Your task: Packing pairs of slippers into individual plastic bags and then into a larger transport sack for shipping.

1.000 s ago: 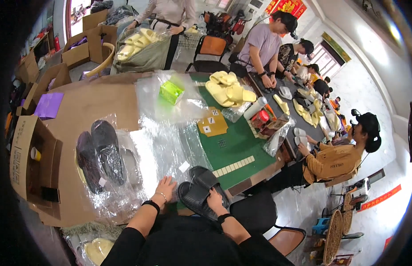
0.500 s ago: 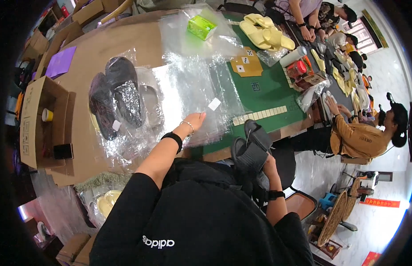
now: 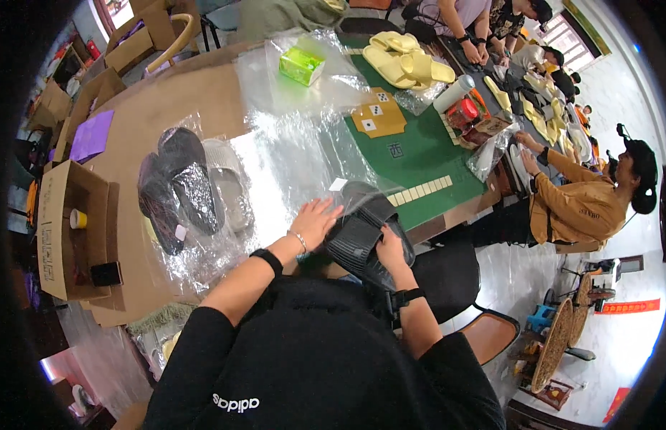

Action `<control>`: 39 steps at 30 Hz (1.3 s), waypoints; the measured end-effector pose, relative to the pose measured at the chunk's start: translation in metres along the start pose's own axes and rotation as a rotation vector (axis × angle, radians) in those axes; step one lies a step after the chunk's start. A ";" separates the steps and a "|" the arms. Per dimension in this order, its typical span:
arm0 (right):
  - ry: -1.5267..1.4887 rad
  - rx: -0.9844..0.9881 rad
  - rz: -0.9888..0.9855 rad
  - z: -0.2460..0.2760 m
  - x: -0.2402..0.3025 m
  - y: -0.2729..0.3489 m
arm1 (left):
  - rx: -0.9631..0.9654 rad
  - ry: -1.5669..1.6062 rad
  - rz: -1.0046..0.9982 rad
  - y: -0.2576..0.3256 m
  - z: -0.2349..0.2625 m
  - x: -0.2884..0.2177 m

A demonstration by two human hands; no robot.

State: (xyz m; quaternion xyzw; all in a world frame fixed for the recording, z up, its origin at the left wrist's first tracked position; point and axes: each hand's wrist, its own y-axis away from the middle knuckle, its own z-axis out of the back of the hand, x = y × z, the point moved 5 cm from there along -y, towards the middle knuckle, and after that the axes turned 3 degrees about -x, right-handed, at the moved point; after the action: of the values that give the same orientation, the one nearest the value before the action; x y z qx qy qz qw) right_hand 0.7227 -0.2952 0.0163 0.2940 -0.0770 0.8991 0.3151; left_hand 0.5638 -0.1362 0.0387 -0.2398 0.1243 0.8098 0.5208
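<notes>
A pair of black ridged slide slippers is held at the table's near edge by my right hand, its fingers wrapped round them. Left of the slippers is my left hand, fingers stretched out over the near end of a clear plastic bag. The bag lies flat on top of others and bears a small white label beside the slipper toes. Further left, dark slippers rest inside clear plastic, with a light grey slipper partly beneath them.
A green tissue pack sits on the far bags. Pale yellow slippers, a white bottle and a red-lidded jar stand far right. A cardboard box is left. A co-worker sits at right beyond a black chair.
My right hand has brought the black slippers up and left to the bag's near end. My left hand has moved slightly down, its fingers now spread. The view has shifted slightly.
</notes>
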 end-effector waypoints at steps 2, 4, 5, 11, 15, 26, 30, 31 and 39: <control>0.018 -0.028 -0.037 -0.001 0.017 -0.012 | -0.006 -0.089 -0.054 0.005 0.016 -0.016; 0.033 -0.061 -0.077 -0.001 0.033 -0.023 | -0.042 -0.105 -0.070 0.009 0.029 -0.026; 0.054 -0.055 -0.097 -0.002 0.037 -0.026 | -0.044 -0.112 -0.093 0.011 0.034 -0.032; 0.137 -0.319 0.080 -0.003 0.077 -0.032 | -0.074 -0.129 -0.150 0.018 0.055 -0.059; 0.068 -0.407 0.250 -0.005 0.092 -0.031 | -0.105 -0.118 -0.202 0.019 0.070 -0.075; 0.043 -0.320 0.057 -0.025 0.131 -0.033 | -0.039 0.131 -0.611 0.039 0.065 -0.155; -0.156 -0.470 0.101 -0.012 0.112 -0.074 | 0.035 0.236 -0.720 0.053 0.088 -0.188; -0.054 -0.436 0.076 0.006 0.120 -0.074 | 0.061 0.191 -0.728 0.054 0.098 -0.188; -0.136 -0.824 0.178 0.094 0.134 -0.081 | -0.623 0.227 -0.398 0.050 0.152 -0.132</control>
State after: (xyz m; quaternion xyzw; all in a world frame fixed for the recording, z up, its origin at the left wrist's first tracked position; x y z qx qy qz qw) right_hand 0.7329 -0.1919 0.1664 0.1946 -0.4755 0.7953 0.3216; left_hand 0.5240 -0.1924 0.2342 -0.4943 -0.1197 0.6601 0.5529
